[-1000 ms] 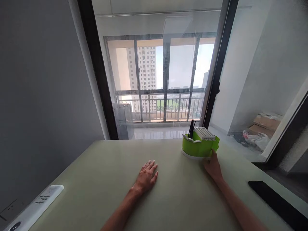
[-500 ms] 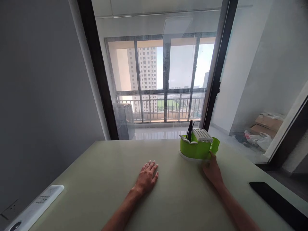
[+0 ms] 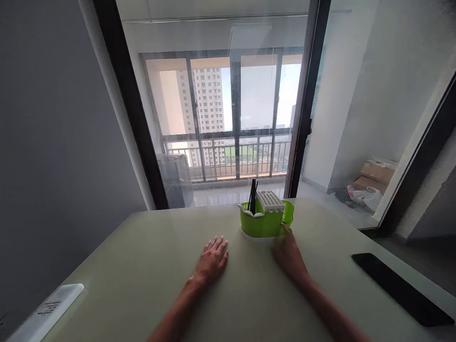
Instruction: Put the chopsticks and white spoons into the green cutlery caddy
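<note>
Just ahead of my right hand (image 3: 292,259), slightly left, the green holder (image 3: 261,227) stands upright on the table (image 3: 149,285), long side running left-right. One fingertip seems to touch it; blur hides any pinch. My left hand (image 3: 210,262) lies farther off, fingers loosely spread.

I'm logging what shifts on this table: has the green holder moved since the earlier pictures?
Yes, to the left: the green holder overlapped the foot of the dark right-hand post, and now sits mostly left of it.
</note>
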The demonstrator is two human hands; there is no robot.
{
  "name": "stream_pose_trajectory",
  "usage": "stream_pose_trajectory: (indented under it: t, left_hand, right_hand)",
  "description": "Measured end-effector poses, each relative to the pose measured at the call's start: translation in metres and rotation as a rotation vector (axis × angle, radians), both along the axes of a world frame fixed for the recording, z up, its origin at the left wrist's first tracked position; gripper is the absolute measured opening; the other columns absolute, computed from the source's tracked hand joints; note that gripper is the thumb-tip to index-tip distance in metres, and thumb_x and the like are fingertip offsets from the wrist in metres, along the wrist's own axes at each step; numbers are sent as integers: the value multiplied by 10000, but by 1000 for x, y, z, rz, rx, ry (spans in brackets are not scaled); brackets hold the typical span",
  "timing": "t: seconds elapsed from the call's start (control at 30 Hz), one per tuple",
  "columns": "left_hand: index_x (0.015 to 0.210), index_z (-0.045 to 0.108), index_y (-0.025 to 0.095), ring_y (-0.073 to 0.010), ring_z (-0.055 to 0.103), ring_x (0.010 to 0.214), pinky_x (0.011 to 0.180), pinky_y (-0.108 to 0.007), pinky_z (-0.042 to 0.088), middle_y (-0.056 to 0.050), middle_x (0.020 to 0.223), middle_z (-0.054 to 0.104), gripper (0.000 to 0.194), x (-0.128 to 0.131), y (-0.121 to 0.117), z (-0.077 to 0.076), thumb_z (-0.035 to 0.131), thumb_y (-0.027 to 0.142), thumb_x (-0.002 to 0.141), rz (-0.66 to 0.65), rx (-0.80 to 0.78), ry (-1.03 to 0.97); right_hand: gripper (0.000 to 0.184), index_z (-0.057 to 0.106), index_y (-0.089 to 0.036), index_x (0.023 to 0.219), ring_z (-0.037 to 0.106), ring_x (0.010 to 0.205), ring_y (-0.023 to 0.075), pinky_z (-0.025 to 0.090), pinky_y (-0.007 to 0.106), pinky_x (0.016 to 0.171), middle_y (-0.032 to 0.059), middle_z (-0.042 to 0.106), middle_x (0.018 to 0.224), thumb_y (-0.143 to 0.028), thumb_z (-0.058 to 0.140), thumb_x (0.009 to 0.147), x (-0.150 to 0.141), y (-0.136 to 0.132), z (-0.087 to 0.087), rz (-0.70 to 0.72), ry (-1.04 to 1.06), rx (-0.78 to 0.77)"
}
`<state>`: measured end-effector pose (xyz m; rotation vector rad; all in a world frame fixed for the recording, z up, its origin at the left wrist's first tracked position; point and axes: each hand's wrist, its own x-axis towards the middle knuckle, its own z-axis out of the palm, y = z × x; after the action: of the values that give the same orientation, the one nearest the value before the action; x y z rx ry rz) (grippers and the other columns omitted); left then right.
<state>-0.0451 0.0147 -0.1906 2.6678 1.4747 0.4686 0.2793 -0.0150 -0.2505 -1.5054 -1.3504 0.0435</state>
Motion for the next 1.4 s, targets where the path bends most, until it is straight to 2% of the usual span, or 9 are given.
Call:
stream_pose_trajectory:
  t: [0.1, 0.23, 0.43, 0.6, 0.77, 0.97, 1.13, 1.27, 1.4]
  left_hand:
    - [1491, 559, 226, -312, 384, 1538, 1257, -535, 321, -94, 1632, 480, 493, -1, 2, 1, 424, 385, 1044, -12, 0, -3]
    - [1487, 559, 239, -311, 381, 1541, 1247, -533, 341, -89, 1634, 478, 485, -2, 2, 1, 422, 395, 1049, -30, -1, -10]
    - [1471, 573, 256, -311, 401, 1531, 1246, -538, 346, -90, 1617, 501, 465, -1, 1, 0, 450, 376, 1039, -26, 6, -18]
    - [1470, 574, 256, -323, 416, 1521, 1242, -545, 352, -91, 1608, 514, 463, 1, 0, 2, 452, 375, 1040, -24, 9, -9]
    - [1467, 577, 229, -339, 406, 1524, 1237, -555, 359, -108, 1606, 513, 466, 3, -2, 4, 429, 362, 1046, -32, 14, -9]
    - [1472, 568, 250, -328, 405, 1526, 1247, -556, 344, -92, 1611, 509, 462, 4, -2, 3, 438, 334, 1036, -43, 28, -16]
    - [1461, 581, 246, -331, 416, 1519, 1248, -555, 347, -98, 1592, 532, 458, 3, -1, 2, 444, 336, 1033, -50, 33, -35]
    - [1451, 585, 265, -321, 415, 1521, 1258, -556, 329, -89, 1592, 532, 450, 4, 0, 1, 464, 329, 1023, -46, 29, -56]
    - [1445, 588, 255, -322, 417, 1519, 1258, -556, 327, -91, 1591, 534, 446, 4, -1, 0, 462, 334, 1024, -44, 18, -68]
  right_hand:
    - [697, 412, -235, 1521, 412, 1496, 335, 484, 527, 1125, 158, 411, 1594, -254, 545, 837, -7, -5, 7, 42, 3, -16]
    - [589, 475, -229, 1451, 375, 1517, 356, 471, 557, 1127, 182, 367, 1612, -305, 575, 875, -6, -11, 18, 69, 21, -5]
    - [456, 565, -212, 1343, 448, 1466, 358, 475, 551, 1113, 187, 391, 1602, -315, 593, 899, -6, -17, 30, 84, 49, 30]
    - [398, 619, -238, 1284, 418, 1487, 356, 488, 568, 1109, 145, 345, 1645, -273, 584, 888, -8, -22, 35, 102, 68, 24]
    - [309, 645, -246, 1175, 393, 1498, 347, 468, 588, 1137, 119, 367, 1616, -271, 584, 873, -9, -24, 37, 126, 57, 71]
    - [398, 573, -276, 1292, 555, 1318, 313, 582, 554, 1005, 139, 337, 1581, -281, 602, 895, -8, -23, 34, 122, 79, 89]
    - [468, 556, -290, 1358, 548, 1319, 336, 572, 601, 1018, 137, 339, 1587, -249, 595, 893, -8, -23, 33, 121, 83, 65]
    - [312, 636, -263, 1205, 599, 1268, 334, 569, 616, 1020, 140, 383, 1573, -243, 582, 899, -6, -22, 33, 103, 89, 78]
    - [208, 669, -242, 1076, 644, 1206, 312, 620, 557, 947, 140, 432, 1552, -250, 577, 890, -5, -22, 36, 105, 95, 112]
